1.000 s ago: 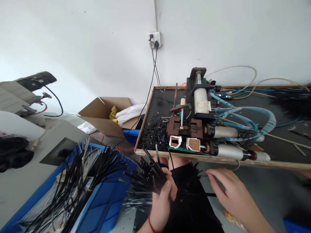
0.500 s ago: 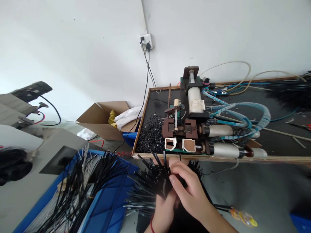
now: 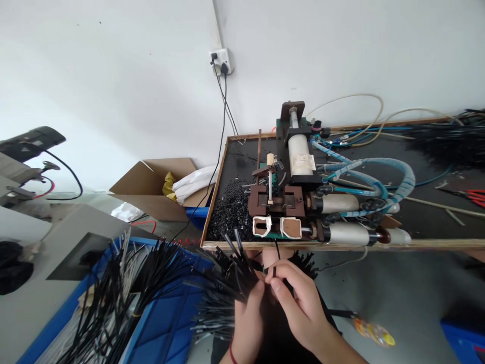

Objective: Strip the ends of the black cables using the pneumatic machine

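My left hand grips a fanned bundle of thin black strips low in the middle of the view. My right hand sits just to its right, thumb and forefinger pinched on one black strip that sticks up toward the bench edge. Just beyond the hands stands a small pneumatic machine with a brown block, white-taped openings and silver cylinders. Left of the machine lies a heap of short black cut pieces.
The machine sits on a wood-edged bench with blue and beige hoses. A blue crate of long black strips is at lower left. A cardboard box lies on the floor behind it. Grey equipment stands at far left.
My right hand came in from the right and closed its fingers on one strip at the bundle. The view has drifted so the bench sits further left.
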`<state>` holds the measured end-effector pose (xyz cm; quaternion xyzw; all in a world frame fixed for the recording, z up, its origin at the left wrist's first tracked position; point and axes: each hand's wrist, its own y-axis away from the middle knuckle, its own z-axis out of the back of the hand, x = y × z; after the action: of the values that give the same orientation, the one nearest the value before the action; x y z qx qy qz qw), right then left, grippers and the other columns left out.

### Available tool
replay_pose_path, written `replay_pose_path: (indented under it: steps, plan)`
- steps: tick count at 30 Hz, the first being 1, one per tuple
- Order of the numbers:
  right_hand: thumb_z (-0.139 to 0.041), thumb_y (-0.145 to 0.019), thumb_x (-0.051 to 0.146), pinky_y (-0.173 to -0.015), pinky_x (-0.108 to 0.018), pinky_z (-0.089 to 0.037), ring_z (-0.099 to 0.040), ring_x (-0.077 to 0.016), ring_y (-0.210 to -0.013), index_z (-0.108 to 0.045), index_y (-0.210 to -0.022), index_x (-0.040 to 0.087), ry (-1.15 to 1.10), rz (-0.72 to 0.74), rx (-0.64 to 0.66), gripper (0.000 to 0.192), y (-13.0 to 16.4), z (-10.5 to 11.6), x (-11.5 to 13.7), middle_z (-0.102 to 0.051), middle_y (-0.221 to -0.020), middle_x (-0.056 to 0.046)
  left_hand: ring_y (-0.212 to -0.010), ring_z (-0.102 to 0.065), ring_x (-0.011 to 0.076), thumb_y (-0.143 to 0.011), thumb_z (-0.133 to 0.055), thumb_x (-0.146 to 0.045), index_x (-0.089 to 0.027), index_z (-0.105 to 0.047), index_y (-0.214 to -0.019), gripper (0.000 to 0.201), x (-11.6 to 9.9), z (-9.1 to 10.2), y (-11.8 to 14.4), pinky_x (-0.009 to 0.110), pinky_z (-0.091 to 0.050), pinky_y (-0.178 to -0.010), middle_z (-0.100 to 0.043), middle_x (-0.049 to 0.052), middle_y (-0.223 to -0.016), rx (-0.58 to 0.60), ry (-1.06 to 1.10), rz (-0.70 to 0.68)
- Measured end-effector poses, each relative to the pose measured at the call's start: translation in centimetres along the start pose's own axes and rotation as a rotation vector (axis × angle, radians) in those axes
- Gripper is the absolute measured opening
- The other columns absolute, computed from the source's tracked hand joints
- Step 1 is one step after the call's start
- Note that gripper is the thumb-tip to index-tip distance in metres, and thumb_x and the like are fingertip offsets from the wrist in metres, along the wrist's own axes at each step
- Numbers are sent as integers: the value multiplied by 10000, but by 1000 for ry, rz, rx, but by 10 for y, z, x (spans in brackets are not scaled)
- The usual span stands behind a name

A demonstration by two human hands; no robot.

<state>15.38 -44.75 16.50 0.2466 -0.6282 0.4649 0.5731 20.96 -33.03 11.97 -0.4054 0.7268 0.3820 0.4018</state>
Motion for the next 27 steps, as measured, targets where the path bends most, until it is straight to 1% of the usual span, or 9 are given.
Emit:
replay_pose_path:
  steps: [2, 4, 7, 10, 12, 14, 21, 24, 27]
  plan:
    - [-504, -1102, 296, -660, -272, -469, -633, -174, -716, -647, -887, 223, -30, -46, 17, 268, 3, 1, -1, -669, -819, -24, -822, -648, 229, -929, -772, -392, -226, -769, -841, 188, -4, -2, -2, 328, -550, -814, -726, 33, -861, 10, 37, -31]
    - [-475, -1115, 340, -607, -266, -437, -597, -160, -638, -623, -871, 223, -73, -107, 55, 308, 5, 2, -2, -639, -732, -1, -766, -612, 203, -940, -757, -369, -225, -702, -743, 250, -9, -4, -4, 308, -535, -796, -671, 14, -777, 23, 81, -49]
    - [-478, -1111, 370, -554, -259, -392, -552, -145, -556, -606, -840, 220, -87, -184, 143, 335, 3, 3, -3, -594, -638, 25, -572, -455, 144, -925, -789, -390, -220, -615, -685, 341, -11, -8, -5, 258, -472, -608, -498, -43, -593, 6, 153, -29]
    - [-519, -1085, 350, -561, -253, -382, -558, -141, -563, -573, -752, 218, -20, -217, 204, 362, -1, 1, -2, -587, -622, 25, -502, -336, 100, -859, -871, -438, -213, -677, -828, 299, -10, -9, -3, 201, -353, -482, -387, -95, -558, -61, 210, 34]
    - [-535, -1072, 340, -548, -250, -356, -510, -131, -546, -507, -698, 224, 13, -216, 205, 393, -2, -1, -3, -538, -594, 41, -500, -339, 83, -804, -924, -445, -206, -703, -893, 338, -9, -8, -3, 182, -335, -475, -386, -104, -573, -93, 232, 69]
    - [-543, -1064, 343, -527, -251, -322, -448, -122, -530, -443, -667, 230, 20, -215, 206, 424, -1, -1, -5, -481, -575, 55, -504, -353, 71, -763, -960, -433, -191, -709, -882, 369, -10, -8, -3, 172, -334, -480, -395, -103, -583, -108, 247, 91]
    - [-534, -1063, 352, -517, -265, -285, -344, -118, -526, -357, -634, 235, 11, -212, 213, 478, -1, -2, -7, -378, -559, 66, -506, -354, 57, -723, -985, -427, -170, -728, -896, 402, -15, -9, -3, 159, -321, -481, -444, -85, -600, -131, 280, 129]
    - [-528, -1065, 344, -518, -272, -276, -339, -120, -523, -373, -630, 233, -5, -192, 244, 474, -2, -2, -6, -374, -560, 64, -513, -355, 64, -739, -972, -439, -158, -727, -891, 403, -17, -10, 0, 168, -337, -488, -451, -77, -589, -137, 289, 137]
    - [-539, -1051, 343, -523, -276, -271, -356, -122, -527, -346, -635, 234, 1, -198, 237, 471, 1, 0, -7, -361, -565, 63, -507, -331, 64, -744, -974, -406, -163, -717, -887, 381, -21, -10, 2, 166, -339, -490, -385, -100, -551, -166, 298, 124]
